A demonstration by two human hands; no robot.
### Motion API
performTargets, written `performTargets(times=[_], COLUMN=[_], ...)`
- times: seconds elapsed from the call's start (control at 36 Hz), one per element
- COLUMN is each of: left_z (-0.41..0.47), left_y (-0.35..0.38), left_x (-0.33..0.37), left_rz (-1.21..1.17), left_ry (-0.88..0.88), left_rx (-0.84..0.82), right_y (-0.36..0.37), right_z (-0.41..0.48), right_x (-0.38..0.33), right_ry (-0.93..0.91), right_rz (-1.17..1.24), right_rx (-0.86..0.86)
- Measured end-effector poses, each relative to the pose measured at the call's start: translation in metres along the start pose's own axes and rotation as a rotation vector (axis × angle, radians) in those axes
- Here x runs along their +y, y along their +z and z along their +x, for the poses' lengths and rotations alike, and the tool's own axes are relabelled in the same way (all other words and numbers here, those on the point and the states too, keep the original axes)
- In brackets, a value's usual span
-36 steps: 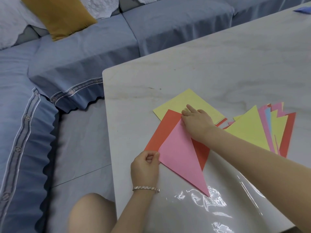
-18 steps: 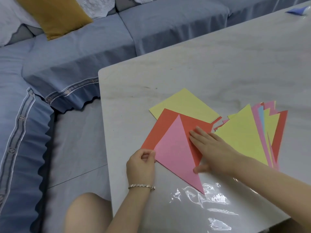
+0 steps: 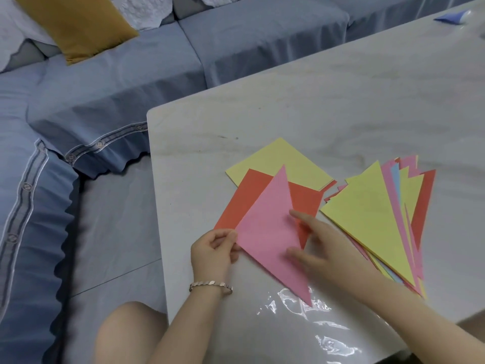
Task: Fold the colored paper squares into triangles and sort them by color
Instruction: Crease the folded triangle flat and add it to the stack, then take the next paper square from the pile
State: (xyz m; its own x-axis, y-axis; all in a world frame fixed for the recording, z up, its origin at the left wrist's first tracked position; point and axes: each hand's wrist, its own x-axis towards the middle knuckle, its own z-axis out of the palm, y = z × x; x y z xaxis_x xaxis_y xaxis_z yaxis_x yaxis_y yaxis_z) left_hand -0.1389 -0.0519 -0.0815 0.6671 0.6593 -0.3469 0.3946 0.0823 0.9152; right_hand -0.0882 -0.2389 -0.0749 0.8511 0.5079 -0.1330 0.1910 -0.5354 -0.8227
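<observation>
While the left hand (image 3: 214,252) pinches the pink triangle (image 3: 265,232) on the red square (image 3: 241,203) and the right hand (image 3: 328,248) holds its fingers wide, mixed folded triangles (image 3: 367,219) lie unsorted right of that square, a yellow square (image 3: 278,161) behind.

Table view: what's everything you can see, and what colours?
pink triangle: one, pink, atop the red square
red square: one, red, table's near left
yellow square: one, yellow, behind red square
triangle pile: one, yellow on top, right of squares
blue scrap: one, blue, far table corner
table: one, white
sofa: one, blue-grey, beyond table
cushion: one, mustard, on sofa
bracelet: one, silvery, left wrist
hands: left hand pinches pink triangle; right hand touches it
</observation>
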Motion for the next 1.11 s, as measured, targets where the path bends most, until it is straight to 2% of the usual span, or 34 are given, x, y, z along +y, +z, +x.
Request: performTargets(times=[0.08,0.17,0.25,0.31,0.39,0.5,0.58,0.75,0.89,0.97,1.11], left_z=[-0.010,-0.012,-0.002,0.009,0.022,0.033,0.037,0.043,0.039,0.030,0.015], left_y=[0.008,0.015,0.015,0.014,0.014,0.016,0.018,0.019,0.016,0.013,0.010], left_x=[0.011,0.017,0.017,0.017,0.021,0.023,0.027,0.036,0.036,0.036,0.039], left_rz=[-0.075,0.004,0.362,0.651,0.894,1.082,1.070,0.902,0.811,0.787,0.569], left_ry=[0.001,0.133,0.377,0.449,0.347,0.211,0.145,-0.037,-0.021,0.006,-0.013], left_rx=[-0.070,-0.154,-0.115,-0.036,-0.001,-0.039,-0.060,-0.143,-0.137,-0.096,-0.091], right_y=[0.000,-0.010,-0.029,-0.045,-0.066,-0.070,-0.056,-0.020,0.001,0.004,0.001], right_z=[-0.001,-0.002,-0.003,-0.005,-0.008,-0.011,-0.009,0.006,0.013,0.013,0.011], right_x=[-0.005,-0.003,0.003,0.008,0.021,0.033,0.030,0.008,0.000,-0.002,-0.003], right_ry=[0.049,0.042,0.078,0.116,0.210,0.347,0.234,-0.079,-0.110,-0.142,-0.212], right_rz=[0.275,0.236,0.176,0.108,-0.094,-0.308,-0.378,-0.484,-0.698,-0.749,-0.743], right_rx=[0.066,0.186,0.356,0.447,0.487,0.494,0.449,-0.056,-0.312,-0.287,-0.195])
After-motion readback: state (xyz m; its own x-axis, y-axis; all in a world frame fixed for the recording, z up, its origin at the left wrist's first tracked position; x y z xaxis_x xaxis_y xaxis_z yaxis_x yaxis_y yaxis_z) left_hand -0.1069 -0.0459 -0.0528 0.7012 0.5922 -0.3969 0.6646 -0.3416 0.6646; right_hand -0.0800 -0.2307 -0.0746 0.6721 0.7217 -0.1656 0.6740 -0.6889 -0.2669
